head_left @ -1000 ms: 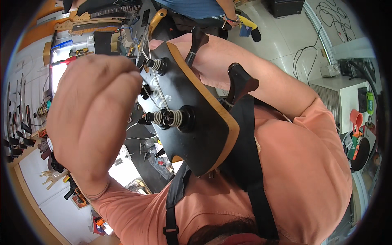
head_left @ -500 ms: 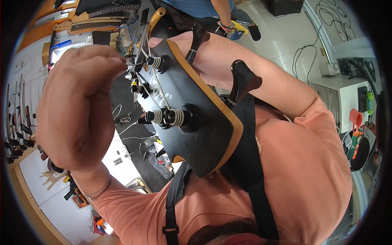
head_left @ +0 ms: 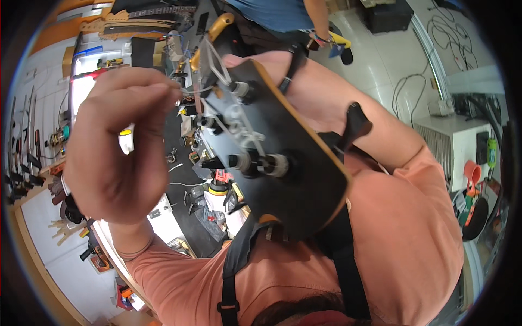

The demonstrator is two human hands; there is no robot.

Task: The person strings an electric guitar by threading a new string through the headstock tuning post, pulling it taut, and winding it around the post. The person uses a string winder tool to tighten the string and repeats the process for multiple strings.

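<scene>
A dark-faced guitar headstock (head_left: 310, 201) with a pale wooden edge fills the middle of the frame, slanting from the upper centre down to the lower centre, where its end lies close to the person's chest. On its face stand 4 tuning posts (head_left: 279, 164) wrapped in pale coils, and silvery strings (head_left: 250, 117) run from them toward the upper centre; 2 dark flared tuning keys (head_left: 356, 127) jut out along its right edge. At the left of the frame hangs the left hand (head_left: 117, 146), slightly blurred, its thumb and fingers (head_left: 168, 95) pressed together at the tips, seemingly pinching a thin string (head_left: 197, 91) that reaches toward the headstock's upper left. The right hand (head_left: 263, 58), at upper centre, is largely hidden behind the headstock; whether its fingers are spread or gripping cannot be told. Judging by the pinch, the step in hand looks to be handling that thin string beside the posts; the next move would call for a firm hold on it and a well-steadied headstock. Farther out, the dark tabletop (head_left: 190, 231) at lower left of centre carries a clear plastic bag (head_left: 209, 217), guitar necks (head_left: 130, 24) lie at upper left, and a co-worker (head_left: 272, 16) in blue stands at top centre.
</scene>
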